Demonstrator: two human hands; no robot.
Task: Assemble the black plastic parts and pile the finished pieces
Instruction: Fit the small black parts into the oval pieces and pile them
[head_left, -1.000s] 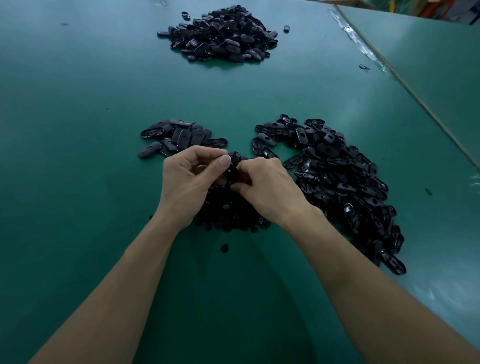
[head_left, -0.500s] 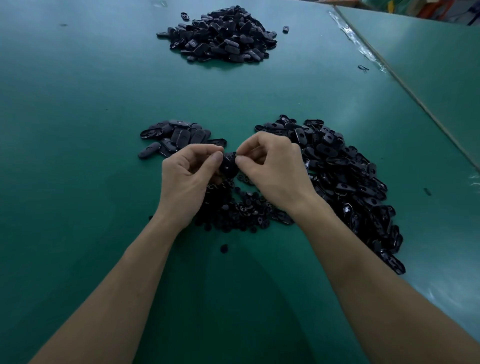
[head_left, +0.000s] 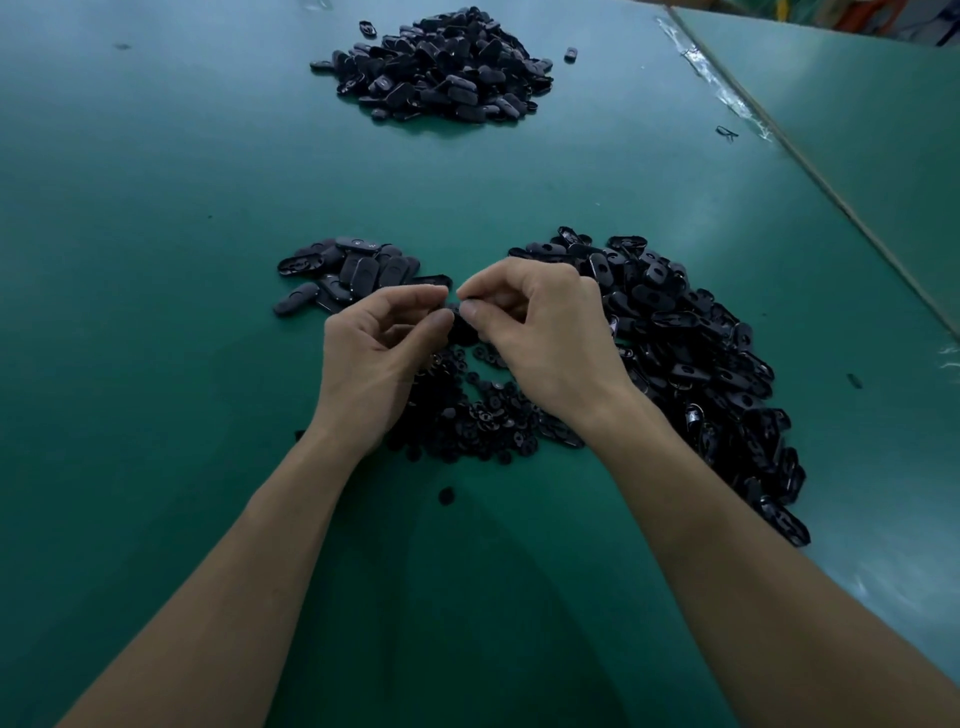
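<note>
Worktop (head_left: 156, 218) green and matte, seen from above and behind both forearms.

Left hand (head_left: 384, 358) and right hand (head_left: 540, 343) meet fingertip to fingertip near the middle of the surface. Each pinches the same small black part (head_left: 460, 326) between thumb and forefinger, with the other fingers curled in. The part is raised just above the surface and mostly hidden by the fingertips, so its shape cannot be made out.

Directly under and between the wrists lies a low heap of small round pieces (head_left: 483, 415), dark and loosely scattered. One stray round piece (head_left: 445, 496) sits apart on the near side of that heap.

Left cluster (head_left: 348, 273): a small group of flat oval shells just beyond the left hand, lying side by side, some overlapping.

Right heap (head_left: 696, 364): a large, long spread of oval shells running from beyond the right hand down past the right forearm, many showing an opening in the face.

Far pile (head_left: 436, 67): a mounded heap of dark oval pieces at the far end, well apart from the hands. A single loose piece (head_left: 570, 53) lies just to its right.

Along the right, a taped seam (head_left: 727, 98) joins a second green surface (head_left: 857, 135).
</note>
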